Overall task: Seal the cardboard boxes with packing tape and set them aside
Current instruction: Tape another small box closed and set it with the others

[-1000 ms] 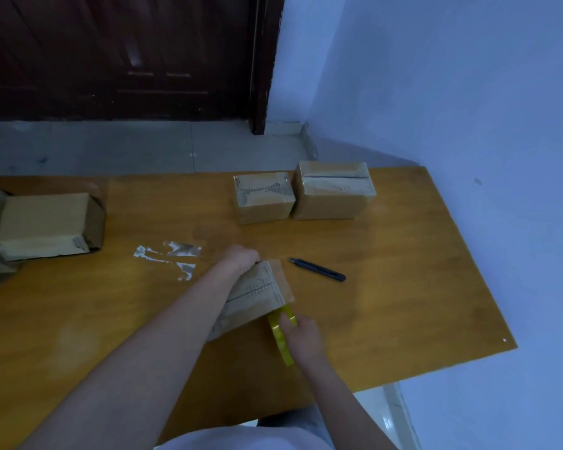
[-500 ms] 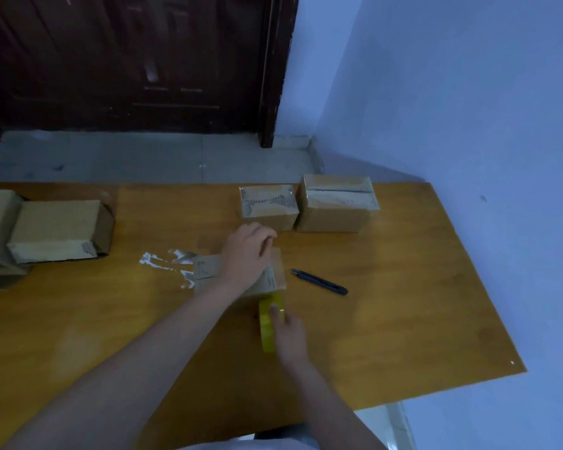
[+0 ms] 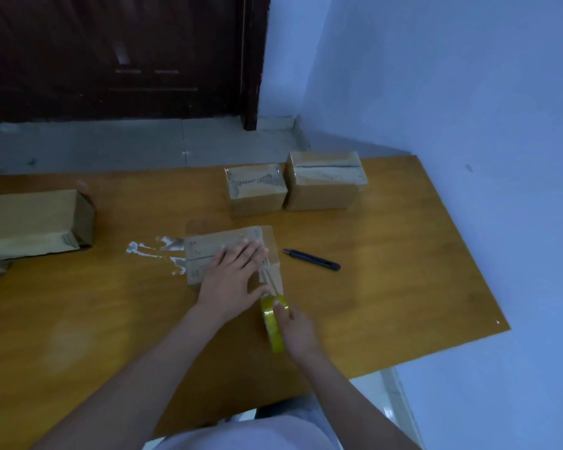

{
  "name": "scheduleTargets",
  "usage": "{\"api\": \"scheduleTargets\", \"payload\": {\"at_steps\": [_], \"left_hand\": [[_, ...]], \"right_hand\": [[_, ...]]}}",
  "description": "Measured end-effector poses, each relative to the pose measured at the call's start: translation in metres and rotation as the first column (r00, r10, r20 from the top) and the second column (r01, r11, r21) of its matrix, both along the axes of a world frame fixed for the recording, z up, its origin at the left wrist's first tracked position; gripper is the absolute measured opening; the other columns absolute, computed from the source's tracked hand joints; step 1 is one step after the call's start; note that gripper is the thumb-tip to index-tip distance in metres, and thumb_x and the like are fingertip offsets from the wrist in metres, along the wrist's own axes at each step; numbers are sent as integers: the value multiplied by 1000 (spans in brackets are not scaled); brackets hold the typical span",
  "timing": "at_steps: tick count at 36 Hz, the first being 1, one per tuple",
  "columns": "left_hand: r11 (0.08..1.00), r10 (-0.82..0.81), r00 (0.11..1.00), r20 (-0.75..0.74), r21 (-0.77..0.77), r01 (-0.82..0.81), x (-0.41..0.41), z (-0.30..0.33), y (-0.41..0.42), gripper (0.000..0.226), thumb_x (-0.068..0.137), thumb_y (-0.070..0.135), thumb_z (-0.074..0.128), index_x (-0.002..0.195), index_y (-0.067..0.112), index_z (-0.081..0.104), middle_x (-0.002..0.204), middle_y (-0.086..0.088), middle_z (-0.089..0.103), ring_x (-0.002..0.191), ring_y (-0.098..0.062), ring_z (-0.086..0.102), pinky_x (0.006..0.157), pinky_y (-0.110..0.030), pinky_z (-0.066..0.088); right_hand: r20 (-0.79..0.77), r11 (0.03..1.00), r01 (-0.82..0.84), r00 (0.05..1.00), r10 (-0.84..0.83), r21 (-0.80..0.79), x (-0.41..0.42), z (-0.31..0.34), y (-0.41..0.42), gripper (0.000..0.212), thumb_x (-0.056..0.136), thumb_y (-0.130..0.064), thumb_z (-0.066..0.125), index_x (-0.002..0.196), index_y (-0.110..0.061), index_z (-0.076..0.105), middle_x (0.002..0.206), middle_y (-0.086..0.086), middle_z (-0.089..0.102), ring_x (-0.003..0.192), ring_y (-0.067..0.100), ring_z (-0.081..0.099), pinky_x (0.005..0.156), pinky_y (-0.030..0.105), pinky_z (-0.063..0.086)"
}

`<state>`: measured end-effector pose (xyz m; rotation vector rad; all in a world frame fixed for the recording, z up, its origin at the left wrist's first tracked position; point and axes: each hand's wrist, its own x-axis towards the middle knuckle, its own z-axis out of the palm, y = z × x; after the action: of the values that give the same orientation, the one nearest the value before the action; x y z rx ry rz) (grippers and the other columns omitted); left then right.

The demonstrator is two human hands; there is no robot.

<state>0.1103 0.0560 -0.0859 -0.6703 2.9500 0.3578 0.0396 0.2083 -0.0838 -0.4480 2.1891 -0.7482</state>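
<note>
On the tabletop: an orange-brown wooden tabletop (image 3: 403, 287) carries everything, set against a pale blue wall with a dark door beyond its far edge.
Left-edge boxes: a cardboard box lying on its side (image 3: 36, 222) sits at the far left, touching more cardboard that is cut off by the picture edge.
Far boxes: two closed boxes stand side by side near the far edge, the larger right one (image 3: 322, 186) just beside the smaller left one (image 3: 257, 193); both tops look glossy, as if taped.
Box in work: the box being sealed (image 3: 208, 254) lies flat in the middle of the tabletop, near the person, with printed markings on its top.
Left hand: the left hand (image 3: 231, 274) presses flat on that box, fingers straight and spread, thumb reaching toward the tape strip.
Right hand: the right hand (image 3: 296, 329) has its grip around the yellow tape roll (image 3: 273, 323), just nearer than the box's right end.
Tape strip: a clear strip (image 3: 268, 280) runs from the roll up over the box's right end.
White smear: white marks (image 3: 153, 251) lie on the tabletop just left of the box.
Knife: a dark utility knife (image 3: 312, 259) lies to the right of the box, apart from it.
</note>
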Motion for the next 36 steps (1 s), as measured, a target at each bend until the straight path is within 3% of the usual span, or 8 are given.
{"api": "scheduleTargets", "payload": {"at_steps": [3, 8, 14, 17, 21, 25, 32, 36], "left_hand": [[1000, 16, 999, 30, -9, -16, 2, 4, 2, 86, 78, 75, 24, 146, 24, 37, 152, 2, 35, 142, -18, 30, 112, -43, 11], [999, -17, 992, 122, -49, 23, 1, 10, 6, 98, 68, 84, 2, 146, 28, -20, 159, 4, -17, 146, -17, -16, 115, -48, -10], [999, -29, 987, 158, -32, 35, -1, 14, 5, 103, 78, 83, 30, 149, 27, -18, 158, 2, -22, 145, -18, -22, 117, -51, -7], [999, -28, 987, 160, -16, 31, -2, 14, 4, 103, 78, 83, 32, 149, 28, -19, 158, 3, -23, 145, -17, -22, 117, -51, -8], [999, -6, 988, 155, -48, 14, 1, 11, 8, 106, 76, 85, 28, 144, 24, -27, 156, 5, -25, 145, -17, -22, 115, -50, -11], [998, 13, 989, 146, -57, -5, 1, 8, 12, 109, 75, 87, 26, 148, 21, -22, 158, 4, -22, 145, -17, -21, 116, -50, -10], [999, 20, 992, 128, -45, -15, -2, 9, 10, 109, 75, 86, 29, 150, 22, -18, 159, 4, -19, 145, -17, -20, 116, -49, -10], [999, 15, 992, 129, -42, -10, -1, 8, 10, 108, 76, 86, 27, 149, 22, -21, 158, 4, -22, 144, -16, -22, 116, -49, -11]], "right_hand": [[-27, 999, 32, 999, -33, -25, 9, 2, -6, 39, 101, -38, 35, 67, -21, 45, 68, -4, 49, 68, 17, 50, 58, 29, 33], [66, 992, 70, 996, -63, -103, 10, -3, -4, 35, 101, -39, 27, 94, -19, 55, 91, 2, 57, 89, 19, 54, 75, 27, 39], [157, 993, 19, 988, 0, -118, -7, -1, 5, 78, 85, -73, 17, 119, -9, 45, 106, 7, 51, 99, 16, 51, 62, 5, 38], [-110, 996, 8, 994, -19, -93, -38, -12, -1, 106, 68, -91, 19, 122, -4, 46, 114, 10, 48, 104, 22, 48, 79, 22, 39], [-484, 985, -75, 864, 142, 155, -87, -33, -22, 66, 97, -45, 40, 144, 0, 28, 142, 21, 31, 129, 38, 32, 104, 44, 28], [-493, 871, -242, 745, 449, 428, -118, -53, -32, 56, 100, -35, 37, 149, -12, 20, 155, 5, 19, 140, 28, 18, 112, 50, 15], [-554, 854, -292, 661, 506, 431, -120, -54, -6, 28, 95, -22, 51, 114, -2, 50, 120, 17, 52, 109, 37, 48, 83, 45, 42], [-628, 943, -317, 714, 310, 105, -114, -29, 15, 17, 94, -16, 52, 107, -6, 54, 86, 14, 63, 70, 38, 61, 50, 35, 39]]}}
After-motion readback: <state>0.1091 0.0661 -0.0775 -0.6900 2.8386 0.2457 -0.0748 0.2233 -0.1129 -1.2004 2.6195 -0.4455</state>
